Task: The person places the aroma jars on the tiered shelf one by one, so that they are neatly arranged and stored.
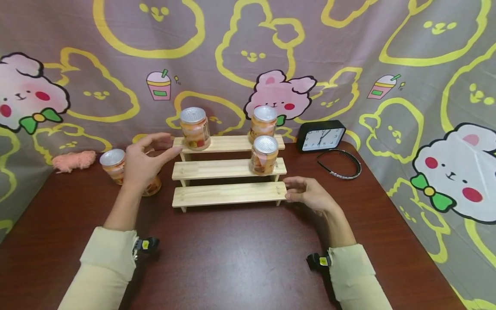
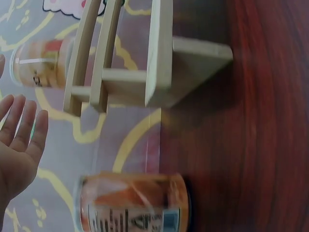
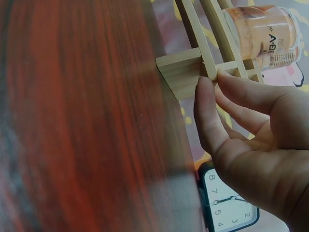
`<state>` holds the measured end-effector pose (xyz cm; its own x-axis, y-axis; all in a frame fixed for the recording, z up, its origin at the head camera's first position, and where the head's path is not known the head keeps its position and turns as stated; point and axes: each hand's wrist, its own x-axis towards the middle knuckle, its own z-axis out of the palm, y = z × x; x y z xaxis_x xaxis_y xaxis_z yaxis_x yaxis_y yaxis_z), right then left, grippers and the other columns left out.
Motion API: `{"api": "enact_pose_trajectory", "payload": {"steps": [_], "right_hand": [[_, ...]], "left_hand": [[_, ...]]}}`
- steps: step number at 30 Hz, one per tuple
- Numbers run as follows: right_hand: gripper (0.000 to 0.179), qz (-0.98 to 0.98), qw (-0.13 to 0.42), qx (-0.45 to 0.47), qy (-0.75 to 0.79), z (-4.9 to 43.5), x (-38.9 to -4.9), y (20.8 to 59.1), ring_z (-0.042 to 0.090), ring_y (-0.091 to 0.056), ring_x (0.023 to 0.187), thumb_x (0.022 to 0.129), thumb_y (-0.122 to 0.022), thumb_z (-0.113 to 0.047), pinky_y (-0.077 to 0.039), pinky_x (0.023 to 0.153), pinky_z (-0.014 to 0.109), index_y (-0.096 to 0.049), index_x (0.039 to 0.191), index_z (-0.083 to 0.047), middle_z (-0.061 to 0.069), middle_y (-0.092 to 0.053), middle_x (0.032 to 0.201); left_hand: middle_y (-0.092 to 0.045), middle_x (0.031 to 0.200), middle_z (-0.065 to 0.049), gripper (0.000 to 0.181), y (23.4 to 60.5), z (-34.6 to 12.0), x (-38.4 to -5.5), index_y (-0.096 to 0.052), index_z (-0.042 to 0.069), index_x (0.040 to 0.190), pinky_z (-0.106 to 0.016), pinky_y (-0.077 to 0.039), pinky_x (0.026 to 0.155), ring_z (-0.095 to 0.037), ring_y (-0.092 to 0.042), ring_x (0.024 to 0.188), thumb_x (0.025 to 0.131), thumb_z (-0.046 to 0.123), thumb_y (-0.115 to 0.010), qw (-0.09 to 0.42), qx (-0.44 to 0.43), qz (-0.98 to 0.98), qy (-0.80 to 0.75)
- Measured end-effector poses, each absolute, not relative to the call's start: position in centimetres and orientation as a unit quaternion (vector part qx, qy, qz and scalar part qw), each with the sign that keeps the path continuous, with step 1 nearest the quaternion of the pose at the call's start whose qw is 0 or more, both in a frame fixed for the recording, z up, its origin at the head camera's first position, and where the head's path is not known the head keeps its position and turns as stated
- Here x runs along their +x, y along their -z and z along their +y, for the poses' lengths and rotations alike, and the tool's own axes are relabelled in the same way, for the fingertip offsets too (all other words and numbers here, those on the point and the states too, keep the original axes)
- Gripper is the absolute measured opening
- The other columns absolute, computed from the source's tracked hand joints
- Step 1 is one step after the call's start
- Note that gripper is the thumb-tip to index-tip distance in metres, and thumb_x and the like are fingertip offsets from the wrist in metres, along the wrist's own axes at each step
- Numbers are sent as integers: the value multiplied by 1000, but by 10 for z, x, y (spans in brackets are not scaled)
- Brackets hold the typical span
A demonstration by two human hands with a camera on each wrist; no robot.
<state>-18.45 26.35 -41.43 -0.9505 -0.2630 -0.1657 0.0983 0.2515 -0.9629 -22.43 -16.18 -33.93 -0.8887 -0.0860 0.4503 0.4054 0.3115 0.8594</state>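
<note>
A three-tier wooden stand (image 1: 228,193) stands on the table. My right hand (image 1: 311,196) is at the right end of its lowest board, thumb and fingertips pinching the board's edge (image 3: 208,67). On the top tier sit a can with a silver lid (image 1: 195,133) at the left and another can (image 1: 264,116) at the right. A third can (image 1: 265,159) stands on the right of the middle tier. My left hand (image 1: 145,161) is raised left of the stand, fingers spread and holding nothing. Partly hidden behind it, two more cans, one upright (image 1: 112,163) and one lower (image 1: 154,187), are on the table.
A black-framed clock (image 1: 321,137) stands at the back right, with a dark headband (image 1: 345,175) before it. Pink yarn (image 1: 73,161) lies at the far left. A patterned curtain (image 1: 217,64) hangs behind the dark red table (image 1: 232,258).
</note>
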Motion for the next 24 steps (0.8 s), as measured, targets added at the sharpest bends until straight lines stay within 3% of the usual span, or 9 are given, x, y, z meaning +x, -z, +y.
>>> {"api": "enact_pose_trajectory", "payload": {"steps": [12, 17, 24], "right_hand": [[49, 783, 143, -46, 604, 262, -183, 413, 24, -63, 106, 92, -65, 11, -58, 83, 31, -50, 138, 14, 31, -56, 133], [49, 782, 143, -46, 605, 262, -183, 413, 25, -63, 107, 92, -65, 11, -58, 83, 30, -49, 138, 14, 32, -55, 133], [50, 783, 148, -37, 603, 261, -183, 412, 23, -64, 105, 92, -65, 11, -59, 83, 32, -50, 139, 12, 29, -56, 134]], "left_hand": [[-71, 102, 11, 44, 346, -201, -218, -72, 6, 121, -13, -52, 76, -6, -66, 96, 82, 19, -87, 211, -40, -804, 554], [-71, 103, 7, 46, 348, -210, -217, -72, 4, 122, -13, -50, 77, -6, -65, 95, 82, 18, -88, 217, -19, -807, 548], [-67, 109, 3, 51, 355, -222, -217, -69, 3, 126, -11, -50, 74, -2, -64, 91, 82, 21, -88, 188, 13, -820, 540]]}}
